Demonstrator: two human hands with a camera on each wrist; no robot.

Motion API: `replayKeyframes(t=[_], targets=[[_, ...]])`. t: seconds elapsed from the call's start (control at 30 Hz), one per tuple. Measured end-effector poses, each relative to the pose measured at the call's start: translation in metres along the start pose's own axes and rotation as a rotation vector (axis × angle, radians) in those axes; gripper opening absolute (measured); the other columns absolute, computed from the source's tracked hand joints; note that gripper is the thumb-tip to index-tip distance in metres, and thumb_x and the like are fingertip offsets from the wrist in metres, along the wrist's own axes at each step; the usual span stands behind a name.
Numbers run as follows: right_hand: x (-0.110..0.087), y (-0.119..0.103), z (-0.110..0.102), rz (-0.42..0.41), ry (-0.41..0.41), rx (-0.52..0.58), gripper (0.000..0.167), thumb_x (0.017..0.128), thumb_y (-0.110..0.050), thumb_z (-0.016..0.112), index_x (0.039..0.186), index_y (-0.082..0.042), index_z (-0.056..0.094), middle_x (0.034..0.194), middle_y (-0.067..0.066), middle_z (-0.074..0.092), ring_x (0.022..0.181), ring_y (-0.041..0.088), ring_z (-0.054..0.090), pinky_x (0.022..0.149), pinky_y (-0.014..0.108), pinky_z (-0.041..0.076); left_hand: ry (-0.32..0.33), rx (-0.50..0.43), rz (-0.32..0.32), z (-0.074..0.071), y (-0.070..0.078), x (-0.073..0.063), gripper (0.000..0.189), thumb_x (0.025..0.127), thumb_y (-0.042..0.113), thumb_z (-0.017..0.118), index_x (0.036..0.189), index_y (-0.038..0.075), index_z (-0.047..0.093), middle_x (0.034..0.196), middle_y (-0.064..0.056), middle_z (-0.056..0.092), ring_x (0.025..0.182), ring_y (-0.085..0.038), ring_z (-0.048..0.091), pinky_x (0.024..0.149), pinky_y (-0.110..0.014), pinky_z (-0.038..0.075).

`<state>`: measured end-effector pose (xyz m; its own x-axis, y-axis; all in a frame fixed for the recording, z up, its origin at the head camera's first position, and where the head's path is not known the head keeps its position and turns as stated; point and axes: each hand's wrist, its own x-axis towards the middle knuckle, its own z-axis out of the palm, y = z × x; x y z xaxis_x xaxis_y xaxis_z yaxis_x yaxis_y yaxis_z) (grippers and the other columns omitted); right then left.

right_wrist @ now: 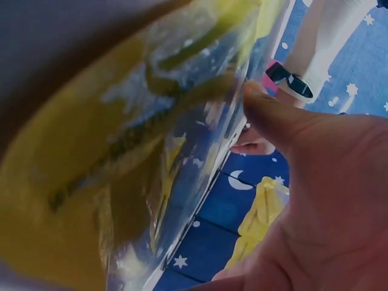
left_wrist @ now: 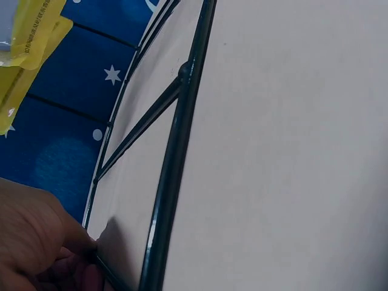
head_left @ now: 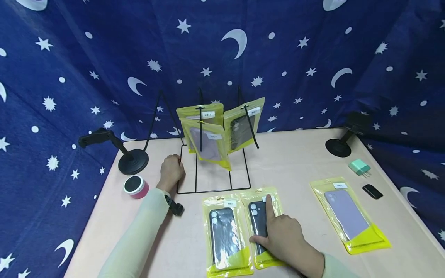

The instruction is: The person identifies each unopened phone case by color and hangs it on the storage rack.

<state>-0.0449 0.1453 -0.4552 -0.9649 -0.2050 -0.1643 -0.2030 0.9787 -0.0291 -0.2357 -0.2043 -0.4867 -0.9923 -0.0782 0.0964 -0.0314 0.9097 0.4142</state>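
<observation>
My left hand grips the left base bar of a black wire display rack; in the left wrist view its fingers curl round the thin rod. My right hand lies over a yellow-edged clear pouch with a black phone case inside. Its index finger points straight along the pouch to the white label, and the thumb sticks out to the left. Close beside it on the left lies a matching pouch with a dark phone case. In the right wrist view a shiny pouch fills the near left.
Several pouches hang on the rack's hooks. A pouch with a lilac case lies at the right, near a green charger and a small black object. Black stands and a pink jar stand left; another stand is back right.
</observation>
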Motion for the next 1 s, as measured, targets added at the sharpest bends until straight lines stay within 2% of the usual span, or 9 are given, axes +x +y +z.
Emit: replayKeyframes(t=[0.17, 0.3, 0.5, 0.67, 0.8, 0.93, 1.0], targets=[[0.004, -0.001, -0.004, -0.018, 0.066, -0.067, 0.129, 0.068, -0.073, 0.075, 0.152, 0.010, 0.023, 0.048, 0.004, 0.045, 0.042, 0.014, 0.045, 0.036, 0.029, 0.036, 0.016, 0.005, 0.009, -0.004, -0.001, 0.003, 0.028, 0.092, 0.008, 0.052, 0.111, -0.008, 0.066, 0.103, -0.027, 0.067, 0.095, -0.042, 0.068, 0.079, -0.053, 0.057], [0.007, 0.005, -0.010, -0.023, 0.114, -0.056, 0.122, 0.066, -0.061, 0.083, 0.150, 0.011, 0.030, 0.048, 0.004, 0.047, 0.043, 0.015, 0.047, 0.037, 0.031, 0.038, 0.019, 0.004, 0.014, -0.004, -0.001, 0.004, 0.029, 0.092, 0.008, 0.052, 0.112, -0.008, 0.066, 0.103, -0.027, 0.067, 0.096, -0.043, 0.068, 0.080, -0.053, 0.056], [0.008, 0.019, -0.012, 0.017, 0.054, 0.044, 0.123, 0.064, -0.057, 0.086, 0.149, 0.010, 0.029, 0.066, 0.012, 0.057, 0.054, 0.020, 0.054, 0.043, 0.034, 0.040, -0.002, 0.001, 0.009, -0.002, 0.000, 0.000, 0.029, 0.093, 0.008, 0.052, 0.112, -0.008, 0.066, 0.103, -0.027, 0.067, 0.096, -0.042, 0.068, 0.081, -0.052, 0.056], [0.012, 0.034, -0.007, 0.078, -0.014, 0.172, 0.129, 0.057, -0.061, 0.089, 0.149, 0.006, 0.028, 0.085, 0.018, 0.063, 0.063, 0.024, 0.058, 0.051, 0.039, 0.045, 0.001, -0.005, 0.003, 0.000, 0.001, -0.002, 0.028, 0.093, 0.007, 0.053, 0.112, -0.008, 0.065, 0.103, -0.027, 0.067, 0.096, -0.042, 0.068, 0.082, -0.052, 0.056], [0.016, 0.046, -0.004, 0.083, -0.066, 0.336, 0.134, 0.055, -0.064, 0.089, 0.150, 0.007, 0.025, 0.111, 0.028, 0.065, 0.086, 0.035, 0.067, 0.067, 0.050, 0.054, -0.003, -0.014, -0.003, 0.000, 0.000, -0.002, 0.029, 0.093, 0.008, 0.053, 0.114, -0.008, 0.065, 0.107, -0.027, 0.067, 0.100, -0.042, 0.068, 0.084, -0.052, 0.057], [0.020, 0.059, -0.003, 0.052, -0.096, 0.563, 0.119, 0.069, -0.051, 0.087, 0.149, 0.012, 0.023, 0.130, 0.035, 0.058, 0.113, 0.044, 0.063, 0.087, 0.055, 0.054, 0.001, -0.019, 0.005, 0.000, -0.002, -0.001, 0.029, 0.092, 0.008, 0.054, 0.114, -0.008, 0.065, 0.108, -0.027, 0.067, 0.101, -0.043, 0.068, 0.085, -0.052, 0.056], [0.022, 0.065, -0.003, 0.041, -0.111, 0.675, 0.103, 0.077, -0.038, 0.084, 0.146, 0.013, 0.028, 0.122, 0.030, 0.061, 0.105, 0.037, 0.064, 0.084, 0.047, 0.055, 0.011, -0.018, 0.007, 0.000, -0.002, -0.001, 0.029, 0.092, 0.008, 0.054, 0.113, -0.008, 0.065, 0.107, -0.027, 0.068, 0.101, -0.043, 0.068, 0.085, -0.052, 0.056]])
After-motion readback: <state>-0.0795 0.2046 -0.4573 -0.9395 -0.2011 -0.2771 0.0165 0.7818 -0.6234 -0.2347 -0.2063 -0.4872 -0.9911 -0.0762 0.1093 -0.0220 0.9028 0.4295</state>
